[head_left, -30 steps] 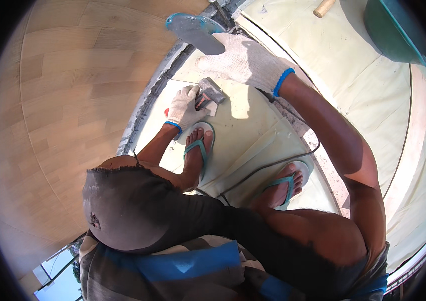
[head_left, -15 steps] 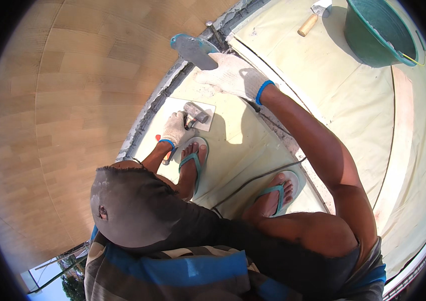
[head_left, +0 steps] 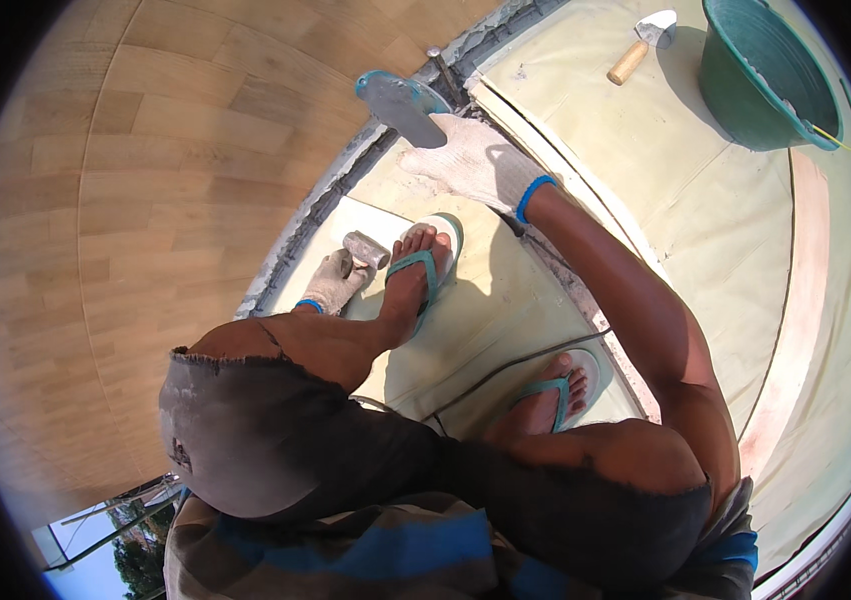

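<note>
My left hand [head_left: 333, 283], in a pale knitted glove with a blue cuff, is closed at the handle end of a hammer. The hammer's blocky grey head [head_left: 366, 250] sits low beside my left foot; the glove hides most of its handle. Further ahead, my right hand [head_left: 480, 158] in a matching glove is closed at the edge of a flat grey plate with a rounded teal rim [head_left: 400, 108]. The fingers are partly hidden, and the plate's kind is not clear. A pale square tile [head_left: 370, 215] lies between the hammer and the rough wall edge, partly covered by my left foot.
A green bucket [head_left: 770, 85] stands at the far right, near a trowel with a wooden handle [head_left: 628, 62]. A dark cable [head_left: 505, 365] crosses the cream sheeting between my sandalled feet. A wood-patterned surface [head_left: 175, 220] fills the left side, bordered by rough mortar [head_left: 295, 225].
My left hand and the hammer have moved back and left, off the tile. My left foot has stepped forward onto the tile's edge. The right hand stays at the grey plate.
</note>
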### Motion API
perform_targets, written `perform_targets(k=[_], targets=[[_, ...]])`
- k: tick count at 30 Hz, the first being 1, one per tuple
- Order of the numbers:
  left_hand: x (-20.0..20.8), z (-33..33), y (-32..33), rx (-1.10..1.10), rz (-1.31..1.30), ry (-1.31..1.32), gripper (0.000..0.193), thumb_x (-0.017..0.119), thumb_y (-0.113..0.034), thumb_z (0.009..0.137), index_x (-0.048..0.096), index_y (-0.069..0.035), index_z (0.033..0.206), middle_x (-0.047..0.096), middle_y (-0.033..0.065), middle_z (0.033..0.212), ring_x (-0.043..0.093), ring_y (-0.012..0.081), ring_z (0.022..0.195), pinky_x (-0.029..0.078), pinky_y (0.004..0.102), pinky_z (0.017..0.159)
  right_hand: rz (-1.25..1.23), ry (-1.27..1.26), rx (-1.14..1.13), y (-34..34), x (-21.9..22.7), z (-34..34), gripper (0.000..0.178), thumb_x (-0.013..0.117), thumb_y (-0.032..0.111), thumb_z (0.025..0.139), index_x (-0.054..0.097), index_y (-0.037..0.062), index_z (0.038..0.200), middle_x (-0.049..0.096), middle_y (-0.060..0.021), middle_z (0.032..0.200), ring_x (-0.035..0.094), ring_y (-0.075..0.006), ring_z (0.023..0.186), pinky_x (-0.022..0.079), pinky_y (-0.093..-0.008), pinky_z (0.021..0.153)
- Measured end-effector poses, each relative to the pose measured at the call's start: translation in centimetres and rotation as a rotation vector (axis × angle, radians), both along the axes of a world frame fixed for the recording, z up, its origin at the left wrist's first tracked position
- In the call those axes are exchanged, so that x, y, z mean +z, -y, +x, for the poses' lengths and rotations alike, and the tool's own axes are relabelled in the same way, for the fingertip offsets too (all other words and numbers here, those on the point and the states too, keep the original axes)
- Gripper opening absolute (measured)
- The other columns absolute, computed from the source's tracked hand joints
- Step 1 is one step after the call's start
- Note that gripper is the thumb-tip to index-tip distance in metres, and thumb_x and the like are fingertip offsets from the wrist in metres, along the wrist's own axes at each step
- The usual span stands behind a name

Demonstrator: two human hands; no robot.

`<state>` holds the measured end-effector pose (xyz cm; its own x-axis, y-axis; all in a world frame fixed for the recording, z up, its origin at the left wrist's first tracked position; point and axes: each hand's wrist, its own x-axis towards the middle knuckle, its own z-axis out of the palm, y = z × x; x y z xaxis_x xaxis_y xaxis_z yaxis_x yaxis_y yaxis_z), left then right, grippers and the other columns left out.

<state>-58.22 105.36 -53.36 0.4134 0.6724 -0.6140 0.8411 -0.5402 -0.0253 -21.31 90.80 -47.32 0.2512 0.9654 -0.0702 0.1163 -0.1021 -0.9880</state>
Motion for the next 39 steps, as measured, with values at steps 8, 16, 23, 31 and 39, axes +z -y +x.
perform_targets(k=[8, 16, 23, 31, 39], targets=[[-0.9, 3.4, -4.0, 0.331, -0.167, 0.304, 0.058, 0.057, -0.052, 0.105, 0.059, -0.006, 0.14, 0.067, 0.0189, 0.133, 0.067, 0.0329, 0.118, 0.053, 0.0503, 0.102, 0.05, 0.064, 0.008, 0.7, 0.8, -0.2, 0.061, 0.08, 0.041, 0.093, 0.066, -0.0012, 0.134, 0.071, -0.0112, 0.096, 0.064, -0.018, 0.082, 0.055, -0.0363, 0.076], [-1.7, 22.1, -2.7, 1.192, -1.197, 1.07, 0.059, 0.03, -0.048, 0.116, 0.055, -0.001, 0.142, 0.065, 0.0205, 0.137, 0.067, 0.033, 0.12, 0.051, 0.0491, 0.111, -0.257, 0.048, 0.064, 1.1, 4.8, 1.5, 0.072, 0.077, 0.05, 0.09, 0.059, -0.0021, 0.136, 0.075, -0.0284, 0.114, 0.076, -0.0397, 0.108, 0.058, -0.0458, 0.093], [-10.2, 27.2, -5.2, 1.69, -2.135, 1.238, 0.054, 0.035, -0.036, 0.117, 0.047, 0.001, 0.155, 0.052, 0.0191, 0.158, 0.044, 0.0323, 0.152, 0.033, 0.0522, 0.13, -0.42, 0.136, 0.16, 0.0, 9.2, 2.9, 0.077, 0.078, 0.051, 0.096, 0.055, 0.0005, 0.148, 0.076, -0.0219, 0.114, 0.076, -0.0296, 0.107, 0.058, -0.0386, 0.094], [-15.3, 27.4, -6.9, 2.732, -3.021, 0.441, 0.057, 0.046, -0.031, 0.111, 0.044, -0.001, 0.16, 0.053, 0.0235, 0.158, 0.049, 0.0325, 0.151, 0.038, 0.0482, 0.128, -0.468, -0.012, 0.057, -1.8, 8.3, 1.0, 0.071, 0.086, 0.04, 0.087, 0.061, 0.0055, 0.144, 0.071, -0.0229, 0.113, 0.07, -0.0356, 0.108, 0.054, -0.044, 0.093], [-16.5, 27.3, -8.3, 3.326, -3.068, -1.072, 0.046, 0.059, -0.024, 0.106, 0.058, 0.0, 0.146, 0.069, 0.0157, 0.131, 0.069, 0.0276, 0.118, 0.056, 0.0446, 0.102, -0.501, 0.015, -0.04, -2.1, 8.4, 0.7, 0.061, 0.083, 0.036, 0.087, 0.065, 0.0067, 0.137, 0.075, -0.0183, 0.104, 0.074, -0.0327, 0.097, 0.055, -0.0434, 0.089]])
